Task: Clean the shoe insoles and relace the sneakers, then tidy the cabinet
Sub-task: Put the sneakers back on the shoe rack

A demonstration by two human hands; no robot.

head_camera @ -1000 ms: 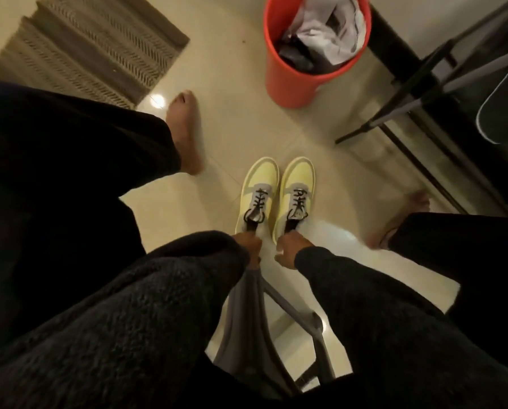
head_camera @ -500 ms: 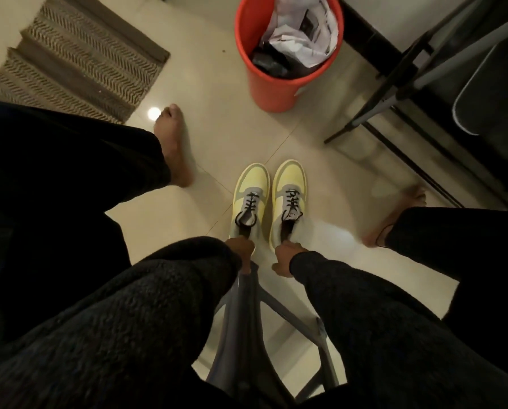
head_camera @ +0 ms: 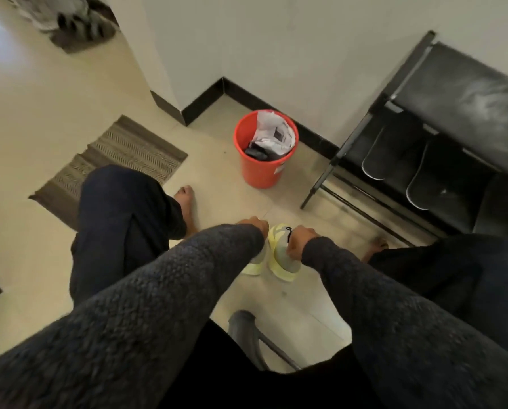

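Both hands grip the pair of pale yellow and grey laced sneakers, the left hand [head_camera: 251, 224] curled into the left sneaker [head_camera: 254, 265] and the right hand [head_camera: 301, 240] curled into the collar of the right sneaker [head_camera: 282, 258], likely so both can be carried together. The sneakers sit side by side, low over the cream tiled floor [head_camera: 55, 137] between the person's knees; whether they touch it I cannot tell. The black metal-framed shoe cabinet [head_camera: 441, 134] stands to the right, probably their destination, with the orange plastic bucket [head_camera: 261, 169] beside it.
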